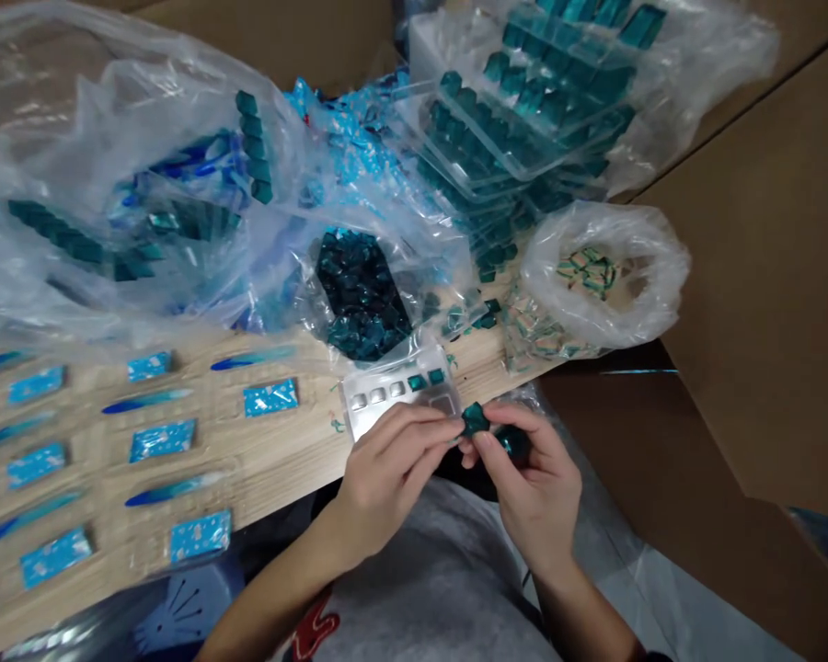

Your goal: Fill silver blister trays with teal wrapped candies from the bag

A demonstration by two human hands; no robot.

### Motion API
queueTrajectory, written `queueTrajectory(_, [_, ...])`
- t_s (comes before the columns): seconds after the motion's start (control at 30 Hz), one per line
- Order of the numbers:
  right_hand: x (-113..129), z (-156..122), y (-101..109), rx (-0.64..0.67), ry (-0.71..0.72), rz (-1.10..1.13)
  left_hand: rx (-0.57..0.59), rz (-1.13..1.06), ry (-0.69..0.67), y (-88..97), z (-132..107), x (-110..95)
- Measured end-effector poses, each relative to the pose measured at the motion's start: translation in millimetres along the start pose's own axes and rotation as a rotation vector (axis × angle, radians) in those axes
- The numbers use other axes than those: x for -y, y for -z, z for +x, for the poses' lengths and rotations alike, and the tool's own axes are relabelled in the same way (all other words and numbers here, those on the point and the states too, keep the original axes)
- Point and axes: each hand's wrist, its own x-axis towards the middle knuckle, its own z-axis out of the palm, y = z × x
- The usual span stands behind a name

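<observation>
My left hand [392,469] and my right hand [528,483] meet just below the edge of a wooden board [276,450]. Both pinch one small teal gem-like piece [474,418] between their fingertips. A second teal piece [511,442] shows inside my right hand's curled fingers. Right above my hands lies a clear plastic tray [396,393] with a row of small pockets; two pockets on its right hold teal pieces, the others look grey. A heap of loose dark teal pieces [362,294] sits in a clear bag behind the tray.
Blue rectangular packets [270,397] and long blue strips [144,401] lie in rows on the board's left. Large plastic bags [110,184] of teal parts fill the back left. Stacked filled trays [524,119] sit back right, beside a rolled-down bag [603,276] of small pieces. Cardboard walls [765,276] stand at right.
</observation>
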Motion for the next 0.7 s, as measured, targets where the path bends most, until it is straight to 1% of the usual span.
queueTrajectory(0.07, [-2,2,3,-0.016,0.003,-0.005,0.006,0.082,-0.052,-3.1,4,-3])
queueTrajectory(0.1, [-3,2,5,-0.028,0.005,-0.008,-0.009,0.129,-0.080,-5.6,6,-5])
queueTrajectory(0.17, [-6,2,7,-0.066,0.012,-0.019,-0.063,0.234,-0.134,-12.0,9,-7])
queueTrajectory(0.27, [-7,0,8,-0.172,0.026,-0.048,-0.143,0.368,-0.202,-24.1,11,-8])
queueTrajectory(0.37, [-5,0,3,-0.282,0.031,-0.047,-0.187,0.417,-0.229,-35.4,15,-8])
queueTrajectory(0.47, [-7,7,1,-0.342,0.024,-0.036,-0.232,0.416,-0.237,-39.5,18,-11])
queueTrajectory(0.53, [-13,17,8,-0.423,-0.006,-0.060,-0.260,0.415,-0.201,-35.7,18,-14])
queueTrajectory(0.6, [-22,30,23,-0.557,-0.044,-0.050,-0.328,0.372,-0.129,-28.9,17,-15])
queueTrajectory(0.63, [-25,36,32,-0.605,-0.055,0.004,-0.334,0.336,-0.097,-26.2,18,-14])
queueTrajectory(0.67, [-29,42,41,-0.619,-0.060,0.100,-0.303,0.301,-0.085,-25.0,20,-11])
queueTrajectory(0.7, [-31,46,49,-0.580,-0.080,0.170,-0.231,0.281,-0.091,-25.8,23,-7])
